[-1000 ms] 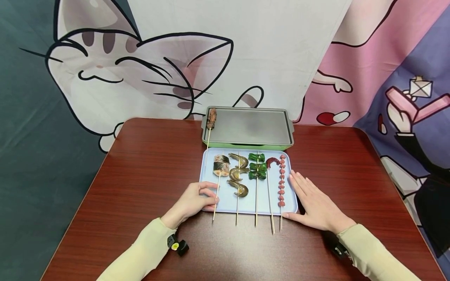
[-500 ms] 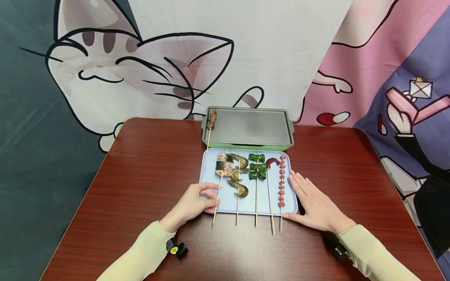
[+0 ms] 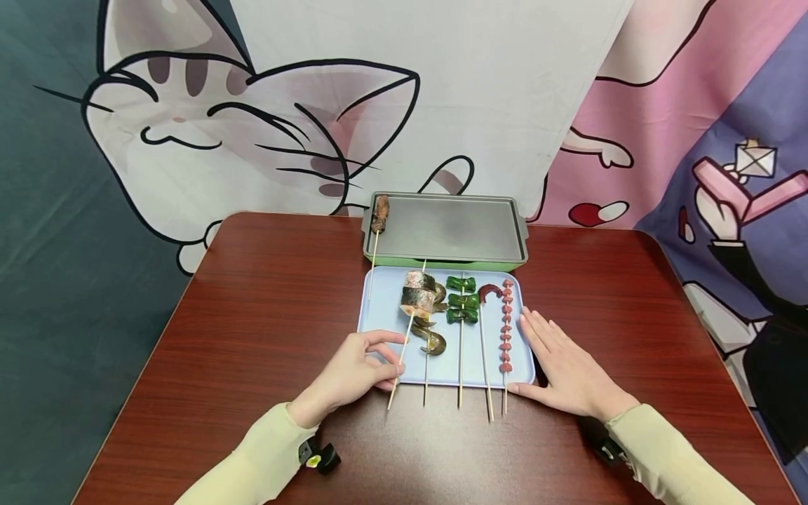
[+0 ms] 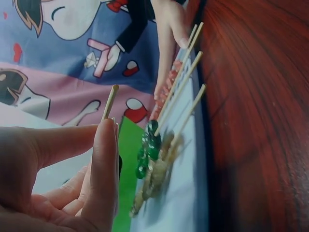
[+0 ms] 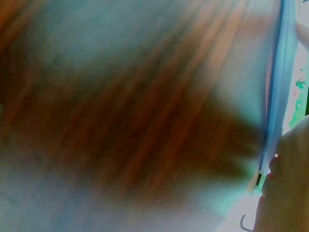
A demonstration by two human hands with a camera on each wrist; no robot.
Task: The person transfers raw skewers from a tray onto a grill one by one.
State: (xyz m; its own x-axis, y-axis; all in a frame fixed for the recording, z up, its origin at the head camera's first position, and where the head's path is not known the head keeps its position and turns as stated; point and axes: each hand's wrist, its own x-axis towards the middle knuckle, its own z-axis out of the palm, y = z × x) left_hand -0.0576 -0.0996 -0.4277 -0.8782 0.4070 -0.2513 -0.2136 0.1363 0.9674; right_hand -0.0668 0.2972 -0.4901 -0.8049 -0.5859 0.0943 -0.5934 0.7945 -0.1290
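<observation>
In the head view my left hand (image 3: 353, 368) pinches the wooden stick of a fish skewer (image 3: 418, 293), two thick pieces with dark silvery skin. Its lower end pokes up past the fingertips in the left wrist view. The fish partly covers a shrimp skewer (image 3: 434, 344) on the light blue tray (image 3: 377, 298). To the right on that tray lie a green pepper skewer (image 3: 463, 300), a dark red tentacle skewer (image 3: 489, 291) and a skewer of small pink-red pieces (image 3: 506, 328). My right hand (image 3: 568, 370) rests at the tray's right edge with straight fingers.
Behind the tray stands a grey griddle (image 3: 451, 224) with a green base. A brown meat skewer (image 3: 380, 214) lies along its left side, its stick reaching over the tray. All stand on a reddish-brown table (image 3: 271, 294), before a cartoon-printed cloth (image 3: 492, 91).
My left hand has moved to the right with the fish skewer, which now overlaps the shrimp skewer. The right hand has stayed in place.
</observation>
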